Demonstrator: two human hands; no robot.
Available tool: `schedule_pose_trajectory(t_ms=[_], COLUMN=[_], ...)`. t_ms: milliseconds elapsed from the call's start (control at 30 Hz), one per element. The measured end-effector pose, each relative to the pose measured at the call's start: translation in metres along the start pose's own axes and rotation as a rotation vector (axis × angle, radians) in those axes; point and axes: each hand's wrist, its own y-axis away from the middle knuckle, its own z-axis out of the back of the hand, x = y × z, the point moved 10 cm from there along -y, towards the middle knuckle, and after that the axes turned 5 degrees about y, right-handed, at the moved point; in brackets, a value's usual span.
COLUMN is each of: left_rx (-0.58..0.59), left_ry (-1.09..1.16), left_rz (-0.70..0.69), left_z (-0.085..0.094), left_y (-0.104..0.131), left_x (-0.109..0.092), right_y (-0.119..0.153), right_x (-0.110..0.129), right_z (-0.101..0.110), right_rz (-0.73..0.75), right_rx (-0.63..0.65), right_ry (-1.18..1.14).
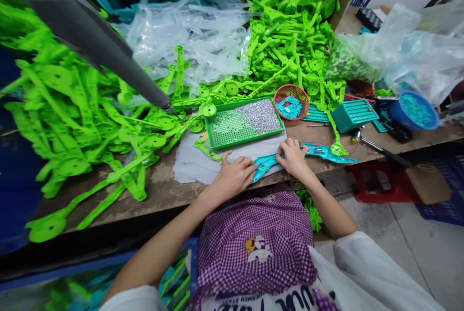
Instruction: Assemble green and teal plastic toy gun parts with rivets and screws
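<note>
On bench, green tray of silver bits, blue part in grip of both hands

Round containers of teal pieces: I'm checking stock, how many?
2: red perforated plastic basket beside the green plastic tray; blue plastic tub farther right. More may be hidden.

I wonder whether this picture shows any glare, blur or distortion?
Head view: bright glints on the blue piece; head view: white sheen on clear plastic; head view: green parts soften toward the left edge; head view: right sleeve looks stretched.
</note>
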Motion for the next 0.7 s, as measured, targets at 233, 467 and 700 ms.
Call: schedule_pose_trajectory(t_ms=[233, 467, 700], left_rx=[-0.245, -0.721, -0.885], left_ry=[0.018, 0.208, 0.359], left_rz=[0.027, 0.622, 0.788], left_z=[0.024, 0.062, 0.077], left_y=[0.026, 0.158, 0.138], left_x=[-0.006, 0.052, 0.106], right_y=[0.055, 0.067, 0.064], right_x=[0.067, 0.095, 0.102], right_z=[0.02, -0.015, -0.022], right_rz=[0.419, 0.609, 0.605], right_rx=[-0.339, -0.343, -0.332], right_ry=[-0.215, -0.263, -0.233])
